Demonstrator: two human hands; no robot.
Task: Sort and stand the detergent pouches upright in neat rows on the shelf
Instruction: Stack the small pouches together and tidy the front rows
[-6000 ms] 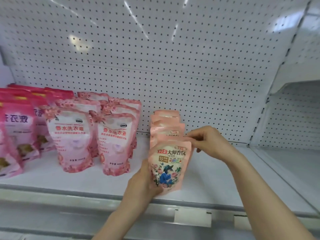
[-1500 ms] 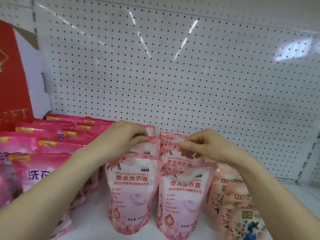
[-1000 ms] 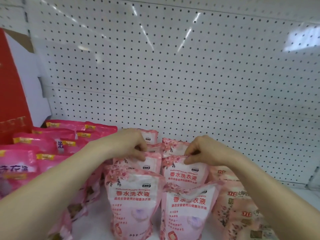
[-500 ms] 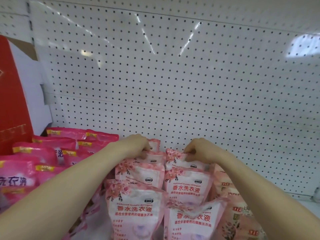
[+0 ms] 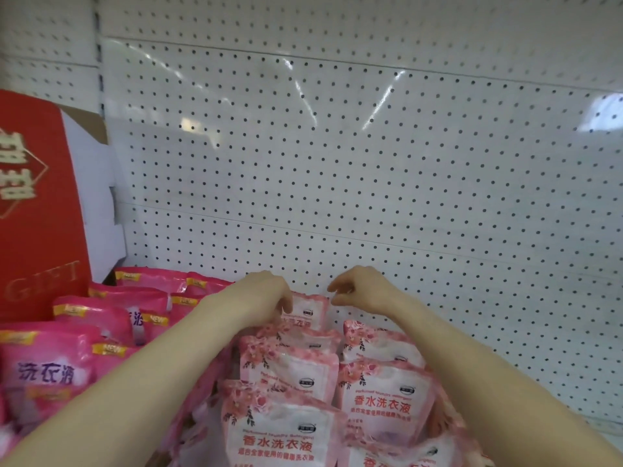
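Note:
Two rows of pale pink floral detergent pouches [image 5: 286, 369] stand upright, running back toward the pegboard. My left hand [image 5: 266, 294] reaches to the back of the left row and holds the top left corner of the rearmost pouch [image 5: 308, 311]. My right hand [image 5: 362, 288] hovers beside it, above the back of the right row [image 5: 381, 345]. Its fingers are loosely curled with nothing between them, and it is just clear of the rearmost pouch's right edge. Both forearms stretch over the rows and hide parts of the pouches.
Rows of darker pink pouches [image 5: 101, 318] fill the shelf to the left. A red gift box [image 5: 37, 210] stands at the far left. The white pegboard back wall [image 5: 371, 180] rises right behind my hands. The shelf floor is hidden.
Both hands have moved further back along the rows toward the pegboard. The right hand has come off the right row's pouch top and now hangs free; the left holds the rearmost pouch.

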